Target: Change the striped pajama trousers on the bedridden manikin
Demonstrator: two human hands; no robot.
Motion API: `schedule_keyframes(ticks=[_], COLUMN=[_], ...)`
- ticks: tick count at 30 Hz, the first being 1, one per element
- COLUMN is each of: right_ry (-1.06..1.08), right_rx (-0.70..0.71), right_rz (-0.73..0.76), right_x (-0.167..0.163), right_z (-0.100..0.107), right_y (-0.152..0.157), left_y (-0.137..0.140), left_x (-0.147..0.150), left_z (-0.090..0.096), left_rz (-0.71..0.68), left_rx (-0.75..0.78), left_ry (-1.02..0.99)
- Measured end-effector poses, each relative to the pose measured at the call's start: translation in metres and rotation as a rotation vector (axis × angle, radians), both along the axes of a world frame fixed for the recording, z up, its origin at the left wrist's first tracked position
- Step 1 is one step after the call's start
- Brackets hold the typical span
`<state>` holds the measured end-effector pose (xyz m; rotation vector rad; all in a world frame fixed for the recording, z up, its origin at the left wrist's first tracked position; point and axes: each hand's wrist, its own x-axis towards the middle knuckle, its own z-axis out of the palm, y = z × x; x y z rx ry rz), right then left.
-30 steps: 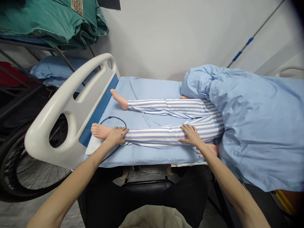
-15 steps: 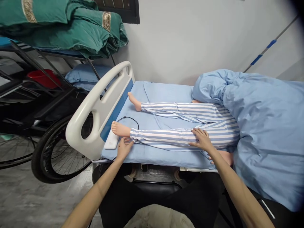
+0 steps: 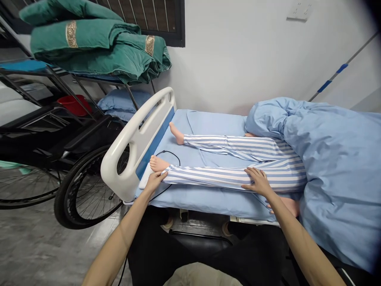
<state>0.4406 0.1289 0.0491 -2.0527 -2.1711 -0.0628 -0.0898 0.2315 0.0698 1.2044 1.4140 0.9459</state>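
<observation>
My left grip (image 3: 154, 182) pinches the near cuff (image 3: 169, 177) of the striped trousers (image 3: 205, 175), laid along the bed (image 3: 210, 119); my right grip (image 3: 256, 182) rests spread on the same leg, unclosed. That hold is made; neither cuff is rolled up, and the feet (image 3: 160, 163) are bare.

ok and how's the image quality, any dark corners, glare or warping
Head view: upper right corner blacked out; soft light, no strong glare on the wall; dark beneath the bed; wheelchair wheel looks stretched; striped trousers and right hand fairly sharp.
</observation>
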Motion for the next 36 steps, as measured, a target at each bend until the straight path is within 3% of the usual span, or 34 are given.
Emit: schedule_keyframes(ticks=[4,11,18,24,29,32,36], right_ry=[-0.011,-0.033,-0.069,-0.054,-0.047,-0.034,-0.010], right_rx=[-0.017,-0.027,0.005,0.005,0.005,0.009,0.052], right_rz=[-0.002,-0.015,0.015,0.016,-0.005,-0.003,0.005], right_x=[-0.001,-0.002,-0.001,-0.001,0.001,0.004,0.008], right_z=[0.002,0.004,0.002,0.003,0.001,-0.004,-0.012], right_y=[0.000,0.000,-0.002,-0.003,-0.002,-0.002,-0.002], left_y=[0.006,-0.003,-0.006,-0.008,-0.008,-0.011,-0.028], left_x=[0.000,0.005,0.008,0.004,-0.004,-0.014,-0.026], left_z=[0.009,-0.013,-0.022,-0.025,-0.023,-0.022,-0.017], left_rz=[-0.111,-0.141,-0.134,-0.045,-0.109,-0.098,0.016], left_rx=[-0.052,-0.189,-0.178,-0.079,-0.120,-0.152,0.046], left_ry=[-0.093,-0.125,-0.127,-0.033,0.003,0.122,0.493])
